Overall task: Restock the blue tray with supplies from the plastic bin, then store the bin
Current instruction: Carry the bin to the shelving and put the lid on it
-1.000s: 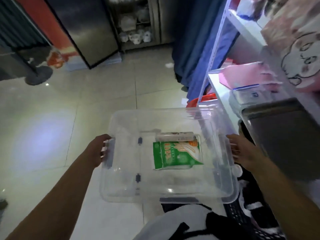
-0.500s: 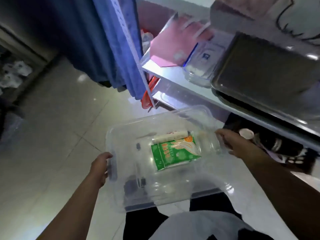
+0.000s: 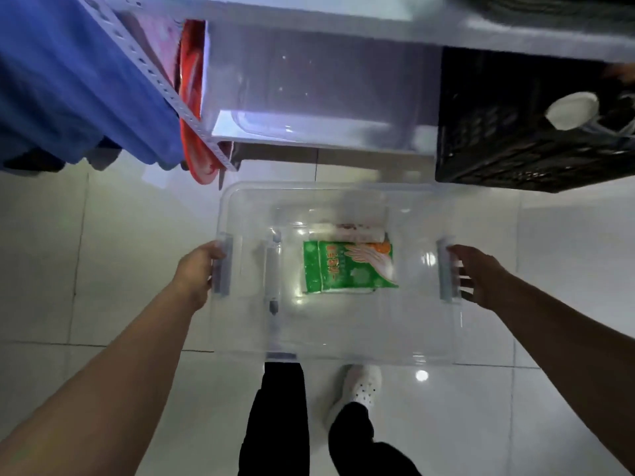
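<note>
I carry a clear plastic bin (image 3: 481,214) level above the tiled floor, just in front of a low white shelf (image 3: 309,139). My left hand (image 3: 197,269) grips its left grey handle, and my right hand (image 3: 481,273) grips the right one. Inside the bin lie a green packet (image 3: 347,267), a white tube (image 3: 347,231) behind it, and a clear syringe (image 3: 271,273) at the left. The blue tray is not in view.
A black crate (image 3: 515,139) with a white round thing in it sits on the low shelf at the right. A blue curtain (image 3: 68,80) and a red-orange object (image 3: 192,108) hang at the left, beside the shelf's perforated post. My legs and a white shoe (image 3: 360,386) are below the bin.
My view has swung from the room and upper shelves down to the lowest shelf. The bin now faces the open space on that shelf, with both hands still on its handles.
</note>
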Motion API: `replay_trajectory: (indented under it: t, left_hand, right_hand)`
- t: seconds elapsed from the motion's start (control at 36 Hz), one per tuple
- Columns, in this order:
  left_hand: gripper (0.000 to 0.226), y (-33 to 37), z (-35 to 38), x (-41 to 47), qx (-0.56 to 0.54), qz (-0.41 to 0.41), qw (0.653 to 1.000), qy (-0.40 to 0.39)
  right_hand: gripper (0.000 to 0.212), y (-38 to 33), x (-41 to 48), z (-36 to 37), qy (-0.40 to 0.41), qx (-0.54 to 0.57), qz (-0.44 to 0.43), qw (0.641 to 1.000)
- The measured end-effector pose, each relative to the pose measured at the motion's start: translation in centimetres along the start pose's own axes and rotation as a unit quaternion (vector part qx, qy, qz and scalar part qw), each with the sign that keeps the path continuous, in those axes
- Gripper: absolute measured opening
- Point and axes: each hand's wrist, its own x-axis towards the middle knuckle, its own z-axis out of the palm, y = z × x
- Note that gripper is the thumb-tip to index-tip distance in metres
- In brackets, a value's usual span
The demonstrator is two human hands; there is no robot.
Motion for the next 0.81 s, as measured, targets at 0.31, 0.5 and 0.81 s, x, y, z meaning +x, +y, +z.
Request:
replay_trajectory:
  t: [0.31,0.5,0.81]
  left_hand:
    - [0.031,-2.2,4.9,17.5,0.048,0.088,0.994,0.04]
    - [0.034,-1.2,5.8,22.0,0.112,0.145,0.982,0.05]
    - [0.075,9.0,16.0,21.3,0.513,0.619,0.562,0.192]
  right_hand:
    - [0.013,2.2,18.0,9.4,0.051,0.014,-0.083,0.995]
    - [0.019,2.0,24.3,11.1,0.075,0.017,-0.226,0.971]
    - [0.008,2.5,27.3,10.5,0.008,0.09,-0.329,0.94]
